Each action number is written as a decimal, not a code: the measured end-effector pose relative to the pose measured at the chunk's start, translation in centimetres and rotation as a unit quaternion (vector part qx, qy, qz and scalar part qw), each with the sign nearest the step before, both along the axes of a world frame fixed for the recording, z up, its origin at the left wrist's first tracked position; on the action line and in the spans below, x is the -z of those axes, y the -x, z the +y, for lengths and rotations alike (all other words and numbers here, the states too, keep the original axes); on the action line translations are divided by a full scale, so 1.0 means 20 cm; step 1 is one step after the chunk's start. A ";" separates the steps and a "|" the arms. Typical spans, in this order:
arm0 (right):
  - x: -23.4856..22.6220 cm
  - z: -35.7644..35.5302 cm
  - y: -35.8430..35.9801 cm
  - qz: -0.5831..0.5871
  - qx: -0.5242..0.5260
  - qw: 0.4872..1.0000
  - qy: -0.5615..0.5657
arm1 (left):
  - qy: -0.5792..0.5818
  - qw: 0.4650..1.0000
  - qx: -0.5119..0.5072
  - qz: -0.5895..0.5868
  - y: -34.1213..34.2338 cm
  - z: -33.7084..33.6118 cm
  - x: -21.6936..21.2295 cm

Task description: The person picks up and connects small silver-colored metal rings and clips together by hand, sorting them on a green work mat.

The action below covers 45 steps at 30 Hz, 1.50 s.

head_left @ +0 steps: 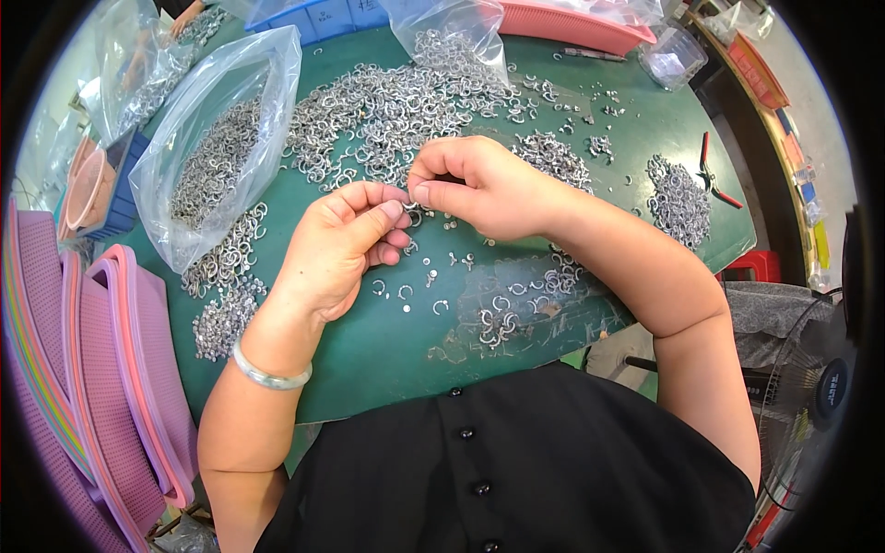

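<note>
Fingers (441,195) pinched; blue bin (300,22) w/ txt

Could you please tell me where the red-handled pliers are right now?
In the head view, the pliers lie at the right end of the green table, beside a pile of grey metal pieces.

we hold our left hand (336,244) and right hand (502,189) with fingertips close together above the green table (369,369); whatever they pinch is too small to make out. beyond them we see a heap of grey c-shaped pieces (396,115), left of it a clear bag (277,69) holding more, and far right, red-handled pliers (708,177) beside a smaller pile (678,203).
</note>
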State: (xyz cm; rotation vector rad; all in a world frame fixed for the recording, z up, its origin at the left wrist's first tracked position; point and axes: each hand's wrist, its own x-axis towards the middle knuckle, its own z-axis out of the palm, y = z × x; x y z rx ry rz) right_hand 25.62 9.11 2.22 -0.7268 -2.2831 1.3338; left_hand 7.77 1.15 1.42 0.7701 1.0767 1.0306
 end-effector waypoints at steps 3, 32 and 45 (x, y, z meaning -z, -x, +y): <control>0.00 0.00 0.00 -0.007 0.000 1.000 0.024 | 0.002 1.000 0.000 0.001 0.00 0.00 0.00; -0.10 0.01 -0.18 -0.147 -0.309 0.923 -0.173 | -0.020 0.999 0.002 0.041 0.02 -0.01 -0.01; -0.09 0.01 -0.18 -0.187 -0.298 0.928 -0.124 | -0.020 0.999 0.006 0.035 0.02 0.00 -0.01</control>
